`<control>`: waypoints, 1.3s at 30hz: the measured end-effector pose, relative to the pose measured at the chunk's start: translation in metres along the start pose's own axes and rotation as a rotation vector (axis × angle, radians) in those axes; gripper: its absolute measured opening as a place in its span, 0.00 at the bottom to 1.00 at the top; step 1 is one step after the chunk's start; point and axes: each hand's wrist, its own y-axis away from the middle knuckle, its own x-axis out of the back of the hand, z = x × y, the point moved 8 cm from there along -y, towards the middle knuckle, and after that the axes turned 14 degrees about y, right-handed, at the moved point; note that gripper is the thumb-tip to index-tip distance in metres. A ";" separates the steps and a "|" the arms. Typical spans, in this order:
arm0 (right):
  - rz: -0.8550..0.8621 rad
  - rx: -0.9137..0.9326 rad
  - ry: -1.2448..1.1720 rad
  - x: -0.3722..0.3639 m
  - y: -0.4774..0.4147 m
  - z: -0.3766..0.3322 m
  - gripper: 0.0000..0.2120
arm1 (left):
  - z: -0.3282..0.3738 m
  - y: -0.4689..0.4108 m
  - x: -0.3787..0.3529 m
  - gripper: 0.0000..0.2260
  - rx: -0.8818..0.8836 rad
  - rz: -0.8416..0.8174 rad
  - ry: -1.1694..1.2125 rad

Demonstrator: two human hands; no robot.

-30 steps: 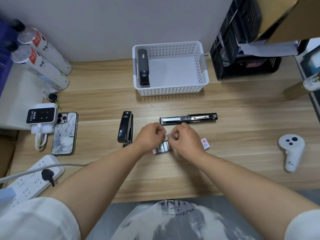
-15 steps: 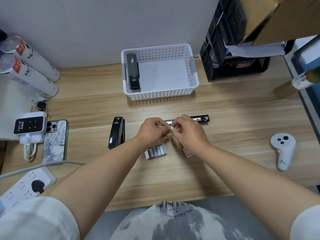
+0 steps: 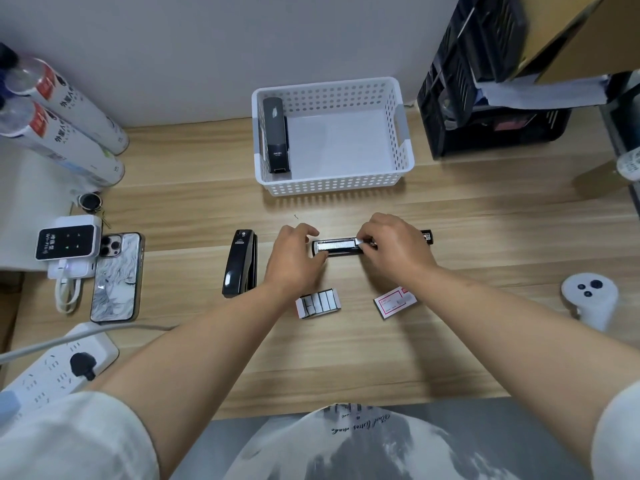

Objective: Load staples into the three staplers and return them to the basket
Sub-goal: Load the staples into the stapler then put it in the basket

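An opened black stapler lies flat across the desk's middle, its metal channel facing up. My left hand rests at the stapler's left end, thumb against it. My right hand pinches a small strip of staples over the channel. A closed black stapler lies to the left of my left hand. A third, grey-black stapler lies along the left wall of the white perforated basket. An open tray of staple strips and its red-and-white box sleeve lie near my wrists.
At the left lie a phone, a charger block, a power strip and two tubes. A white controller sits at the right. Black crates stand behind it, beside the basket.
Both hands moved from the staple tray up to the opened stapler. The right hand now holds the staple strip over the channel, and the left hand has parted from it to the stapler's left end.
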 end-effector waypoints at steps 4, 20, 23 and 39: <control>0.015 0.016 -0.014 0.000 0.001 -0.001 0.03 | -0.001 0.001 -0.003 0.14 0.000 -0.044 -0.017; 0.044 -0.026 -0.061 -0.001 0.008 0.005 0.08 | -0.001 0.001 -0.004 0.12 -0.006 -0.060 -0.011; 0.088 -0.048 -0.105 0.002 0.016 0.010 0.05 | 0.000 0.001 -0.004 0.12 -0.005 -0.065 -0.014; 0.121 0.023 -0.079 -0.003 0.026 -0.003 0.08 | 0.002 0.000 -0.006 0.14 -0.002 -0.057 -0.069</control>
